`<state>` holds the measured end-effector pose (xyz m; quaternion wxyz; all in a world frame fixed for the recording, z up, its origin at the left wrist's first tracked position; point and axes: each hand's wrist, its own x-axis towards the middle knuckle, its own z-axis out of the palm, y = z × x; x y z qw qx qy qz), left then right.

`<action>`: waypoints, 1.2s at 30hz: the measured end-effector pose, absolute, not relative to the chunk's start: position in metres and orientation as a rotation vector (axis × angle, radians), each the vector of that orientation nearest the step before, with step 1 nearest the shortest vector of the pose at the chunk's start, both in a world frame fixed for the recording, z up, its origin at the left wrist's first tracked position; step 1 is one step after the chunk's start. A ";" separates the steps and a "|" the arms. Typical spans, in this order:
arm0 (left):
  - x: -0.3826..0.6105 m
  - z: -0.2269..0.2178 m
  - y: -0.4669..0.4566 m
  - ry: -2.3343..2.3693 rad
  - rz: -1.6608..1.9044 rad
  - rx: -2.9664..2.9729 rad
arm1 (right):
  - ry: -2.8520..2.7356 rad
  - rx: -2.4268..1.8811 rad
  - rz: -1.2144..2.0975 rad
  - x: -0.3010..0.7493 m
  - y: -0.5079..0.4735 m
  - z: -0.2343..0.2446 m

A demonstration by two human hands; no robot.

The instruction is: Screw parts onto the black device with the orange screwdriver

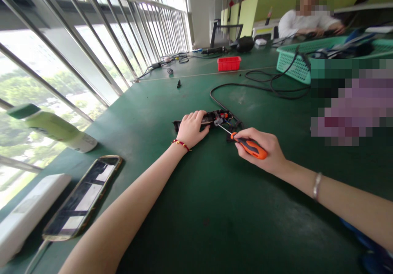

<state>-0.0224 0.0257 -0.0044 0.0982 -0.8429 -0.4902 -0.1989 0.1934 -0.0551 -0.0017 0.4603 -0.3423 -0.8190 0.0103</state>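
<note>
Left hand point(192, 125), nearer, curls over the black device point(208, 119) lying left to right; right hand point(269, 146) grips a screwdriver point(253, 149), tip at the device's wired end point(227, 121).

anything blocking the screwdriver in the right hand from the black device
Nothing visible does: the orange-handled screwdriver in the right hand has a clear line to the exposed insides of the black device. The left hand holds the device further left, out of that line.
</note>
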 end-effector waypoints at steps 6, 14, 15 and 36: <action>-0.022 -0.004 0.026 -1.457 -0.581 -2.486 | -2.056 -0.837 0.018 0.195 -0.053 -0.005; -0.021 -0.005 0.027 -1.440 -0.599 -2.485 | -2.127 -0.798 -0.001 0.195 -0.052 -0.007; -0.021 -0.005 0.027 -1.442 -0.601 -2.487 | -2.132 -0.795 -0.007 0.195 -0.052 -0.007; -0.022 -0.006 0.027 -1.427 -0.603 -2.481 | -2.235 -0.751 -0.006 0.195 -0.051 -0.008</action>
